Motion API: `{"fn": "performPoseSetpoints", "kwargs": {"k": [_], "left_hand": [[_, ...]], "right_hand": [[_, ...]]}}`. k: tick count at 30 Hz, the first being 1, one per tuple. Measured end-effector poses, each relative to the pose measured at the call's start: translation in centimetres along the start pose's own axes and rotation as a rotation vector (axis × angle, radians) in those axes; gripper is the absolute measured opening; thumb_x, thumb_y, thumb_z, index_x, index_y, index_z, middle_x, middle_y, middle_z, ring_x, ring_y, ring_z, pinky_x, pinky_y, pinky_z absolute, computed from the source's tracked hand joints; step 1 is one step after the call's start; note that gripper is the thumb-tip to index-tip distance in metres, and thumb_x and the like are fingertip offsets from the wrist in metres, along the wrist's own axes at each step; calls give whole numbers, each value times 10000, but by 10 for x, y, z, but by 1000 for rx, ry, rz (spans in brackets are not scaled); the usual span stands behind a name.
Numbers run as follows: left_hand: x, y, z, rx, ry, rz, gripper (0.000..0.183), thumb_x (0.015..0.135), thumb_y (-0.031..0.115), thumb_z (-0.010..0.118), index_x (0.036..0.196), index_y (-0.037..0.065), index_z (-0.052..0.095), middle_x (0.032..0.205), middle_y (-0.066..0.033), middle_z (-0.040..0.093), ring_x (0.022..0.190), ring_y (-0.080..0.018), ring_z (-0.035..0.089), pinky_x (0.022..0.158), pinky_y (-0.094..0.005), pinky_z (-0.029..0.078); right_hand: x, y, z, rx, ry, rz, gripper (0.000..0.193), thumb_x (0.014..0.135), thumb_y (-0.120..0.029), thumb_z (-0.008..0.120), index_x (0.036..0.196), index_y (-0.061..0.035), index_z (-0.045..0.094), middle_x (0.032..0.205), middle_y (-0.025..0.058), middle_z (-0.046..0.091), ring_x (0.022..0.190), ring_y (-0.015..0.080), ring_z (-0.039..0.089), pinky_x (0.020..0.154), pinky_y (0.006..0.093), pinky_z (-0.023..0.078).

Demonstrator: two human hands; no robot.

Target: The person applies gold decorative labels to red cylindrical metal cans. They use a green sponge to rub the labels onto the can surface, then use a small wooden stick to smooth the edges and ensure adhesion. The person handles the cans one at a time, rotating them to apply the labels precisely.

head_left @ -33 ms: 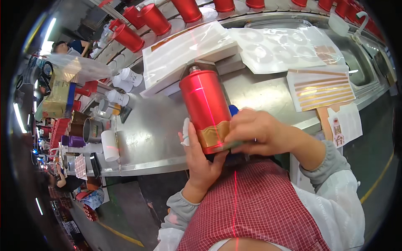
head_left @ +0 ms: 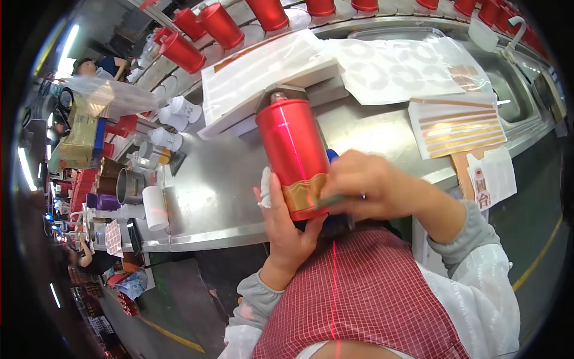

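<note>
A red cylindrical bottle (head_left: 289, 140) lies tilted in front of me, its clear neck pointing away and its base toward me. Around its lower end runs a gold label (head_left: 302, 192) with a wavy upper edge. My left hand (head_left: 287, 230) grips the base from the left and below, a white wrap on one finger. Closed and slightly blurred, my right hand (head_left: 368, 185) presses a thin, flat, greenish piece (head_left: 327, 204) against the lower part of the label. The bottle's neck end rests by a dark angled holder (head_left: 293, 91).
White label sheets (head_left: 388, 70) and a sheet of gold strips (head_left: 459, 124) lie on the steel table (head_left: 209, 197). A sink (head_left: 517, 96) is at the right. Red bottles (head_left: 220, 27) line the conveyor behind. White cups (head_left: 166, 137) and a paper roll (head_left: 155, 207) stand left.
My right hand and the flat piece have shifted slightly, the piece now sitting a little higher against the gold label. My left hand and the bottle have barely moved.
</note>
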State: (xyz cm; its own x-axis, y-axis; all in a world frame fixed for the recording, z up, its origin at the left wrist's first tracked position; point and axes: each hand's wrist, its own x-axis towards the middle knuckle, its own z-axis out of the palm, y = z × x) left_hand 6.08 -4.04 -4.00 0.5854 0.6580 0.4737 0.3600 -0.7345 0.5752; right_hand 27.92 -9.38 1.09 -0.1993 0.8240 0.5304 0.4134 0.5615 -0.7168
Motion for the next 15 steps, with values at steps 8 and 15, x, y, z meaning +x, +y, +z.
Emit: {"fn": "performPoseSetpoints", "kwargs": {"k": [8,15], "left_hand": [[-3,-6,2,-126,-34,-68,917,890,476,629,1452,-116,214,1422,-313,387,1315,-439,411,1130,-514,206],[3,2,-4,-36,-43,-1,942,875,502,631,1454,-112,213,1410,-303,405,1334,-462,380,1136,-575,156]], "right_hand": [[-1,11,-3,-19,76,112,189,775,-104,730,953,-69,679,799,69,600,770,275,590,715,380,465],[-8,8,-1,-85,66,-17,195,769,-96,731,950,-57,669,813,97,602,765,286,577,658,353,465]]}}
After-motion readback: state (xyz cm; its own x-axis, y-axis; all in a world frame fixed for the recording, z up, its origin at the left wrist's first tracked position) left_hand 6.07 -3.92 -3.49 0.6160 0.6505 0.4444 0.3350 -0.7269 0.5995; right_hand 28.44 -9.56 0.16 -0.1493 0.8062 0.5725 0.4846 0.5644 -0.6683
